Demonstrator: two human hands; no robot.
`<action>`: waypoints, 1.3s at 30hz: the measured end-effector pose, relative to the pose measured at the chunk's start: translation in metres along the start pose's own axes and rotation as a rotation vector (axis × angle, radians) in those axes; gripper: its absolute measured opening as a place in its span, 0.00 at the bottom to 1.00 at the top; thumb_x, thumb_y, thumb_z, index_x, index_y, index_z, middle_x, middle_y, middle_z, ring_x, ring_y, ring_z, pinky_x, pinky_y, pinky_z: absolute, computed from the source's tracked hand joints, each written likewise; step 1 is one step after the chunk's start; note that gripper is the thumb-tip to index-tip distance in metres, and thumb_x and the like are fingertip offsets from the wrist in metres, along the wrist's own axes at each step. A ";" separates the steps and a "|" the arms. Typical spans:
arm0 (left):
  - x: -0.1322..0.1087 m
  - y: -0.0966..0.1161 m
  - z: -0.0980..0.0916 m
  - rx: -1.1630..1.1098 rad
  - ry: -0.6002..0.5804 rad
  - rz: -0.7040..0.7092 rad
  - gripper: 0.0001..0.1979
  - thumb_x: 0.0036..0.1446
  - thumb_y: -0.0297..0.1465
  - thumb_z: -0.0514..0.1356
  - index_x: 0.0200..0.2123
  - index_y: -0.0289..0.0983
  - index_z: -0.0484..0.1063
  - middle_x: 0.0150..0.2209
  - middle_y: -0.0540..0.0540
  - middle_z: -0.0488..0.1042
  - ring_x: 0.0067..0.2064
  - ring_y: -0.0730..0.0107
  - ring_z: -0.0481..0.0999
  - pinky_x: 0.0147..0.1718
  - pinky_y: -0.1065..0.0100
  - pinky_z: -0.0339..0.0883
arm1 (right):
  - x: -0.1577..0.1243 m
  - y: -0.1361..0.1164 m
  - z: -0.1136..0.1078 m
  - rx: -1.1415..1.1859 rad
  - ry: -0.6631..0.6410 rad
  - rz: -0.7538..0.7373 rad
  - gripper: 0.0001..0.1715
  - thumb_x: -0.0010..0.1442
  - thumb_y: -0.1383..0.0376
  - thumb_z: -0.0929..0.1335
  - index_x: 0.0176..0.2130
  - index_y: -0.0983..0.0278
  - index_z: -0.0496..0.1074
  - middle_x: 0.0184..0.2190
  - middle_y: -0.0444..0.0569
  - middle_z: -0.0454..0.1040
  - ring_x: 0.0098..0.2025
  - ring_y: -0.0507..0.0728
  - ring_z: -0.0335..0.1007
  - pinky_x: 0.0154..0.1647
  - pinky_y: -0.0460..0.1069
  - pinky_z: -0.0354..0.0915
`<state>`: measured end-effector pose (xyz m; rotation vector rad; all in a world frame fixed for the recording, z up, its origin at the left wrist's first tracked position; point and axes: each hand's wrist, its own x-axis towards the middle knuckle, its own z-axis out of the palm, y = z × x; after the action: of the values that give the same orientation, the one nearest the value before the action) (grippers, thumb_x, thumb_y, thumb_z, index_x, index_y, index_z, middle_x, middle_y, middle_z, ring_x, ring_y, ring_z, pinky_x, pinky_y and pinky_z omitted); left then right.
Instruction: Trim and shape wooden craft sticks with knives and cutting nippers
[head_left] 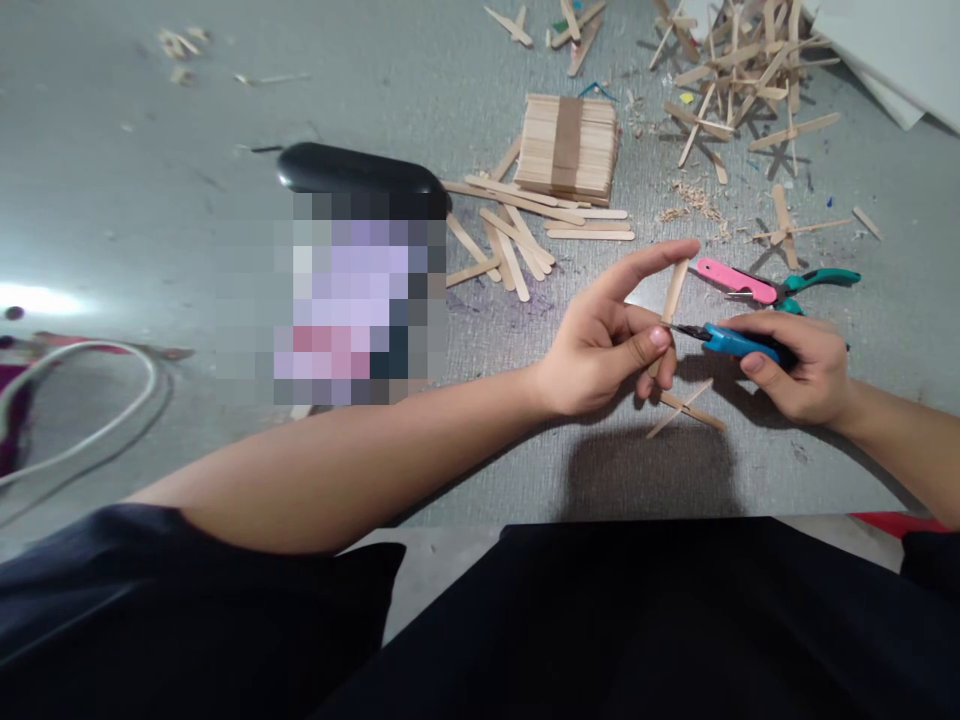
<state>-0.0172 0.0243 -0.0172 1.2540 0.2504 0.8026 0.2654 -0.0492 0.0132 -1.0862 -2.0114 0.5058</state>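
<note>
My left hand (611,335) holds a wooden craft stick (676,290) upright, its top end against the index fingertip and its lower part by the thumb. My right hand (802,365) is wrapped around blue-handled pliers (731,340). Their dark, narrow jaws reach the stick right beside my left thumb; whether they grip it I cannot tell. Beneath both hands, two sticks joined in a cross (694,408) lie on the grey table. Just beyond my right hand rest green-handled pliers (821,283) and a pink-handled tool (735,280).
A banded stack of craft sticks (540,145) stands beyond my left hand, with loose sticks (517,240) around it. Crossed sticks pile up (750,70) at the back right, near wood shavings (697,200). A black rounded case (360,175) and a white cable (150,380) lie leftward.
</note>
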 end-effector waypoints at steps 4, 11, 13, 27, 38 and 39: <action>-0.002 -0.002 -0.002 0.012 0.001 -0.005 0.41 0.80 0.50 0.71 0.85 0.48 0.61 0.32 0.52 0.85 0.18 0.74 0.76 0.20 0.70 0.77 | -0.001 0.000 0.000 -0.002 0.008 0.009 0.17 0.81 0.50 0.76 0.61 0.54 0.88 0.46 0.49 0.94 0.40 0.62 0.93 0.41 0.55 0.87; -0.003 -0.003 -0.003 0.011 -0.009 -0.019 0.42 0.80 0.50 0.71 0.86 0.49 0.60 0.32 0.51 0.85 0.19 0.73 0.77 0.22 0.68 0.79 | -0.001 0.000 -0.002 0.015 -0.017 0.021 0.17 0.81 0.53 0.76 0.63 0.53 0.87 0.48 0.50 0.94 0.42 0.62 0.93 0.43 0.57 0.87; -0.002 -0.002 -0.002 0.006 -0.001 -0.016 0.41 0.79 0.51 0.71 0.85 0.48 0.61 0.30 0.52 0.84 0.18 0.73 0.76 0.21 0.68 0.79 | 0.000 -0.001 -0.002 0.017 -0.015 0.022 0.16 0.81 0.53 0.76 0.62 0.53 0.87 0.48 0.49 0.94 0.41 0.62 0.93 0.43 0.56 0.86; -0.003 -0.008 0.000 0.077 0.073 0.031 0.35 0.81 0.44 0.69 0.83 0.48 0.66 0.29 0.53 0.83 0.18 0.74 0.76 0.18 0.72 0.74 | -0.002 0.001 0.000 0.004 -0.006 0.014 0.17 0.80 0.53 0.76 0.62 0.54 0.88 0.48 0.49 0.95 0.41 0.61 0.94 0.42 0.54 0.86; -0.004 -0.019 0.000 0.140 0.084 0.085 0.35 0.82 0.44 0.66 0.85 0.54 0.63 0.29 0.55 0.83 0.21 0.71 0.80 0.19 0.73 0.74 | -0.002 0.002 0.001 0.002 0.004 0.017 0.16 0.79 0.52 0.77 0.60 0.54 0.89 0.48 0.48 0.95 0.42 0.61 0.94 0.43 0.53 0.86; -0.004 -0.020 0.000 0.141 0.089 0.089 0.35 0.82 0.44 0.66 0.85 0.54 0.63 0.29 0.55 0.83 0.21 0.71 0.80 0.19 0.73 0.74 | -0.002 0.002 0.001 0.001 0.000 0.024 0.16 0.79 0.52 0.76 0.60 0.54 0.89 0.48 0.48 0.95 0.42 0.61 0.94 0.43 0.54 0.86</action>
<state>-0.0121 0.0193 -0.0365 1.3706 0.3291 0.9315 0.2664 -0.0498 0.0106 -1.1109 -2.0003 0.5194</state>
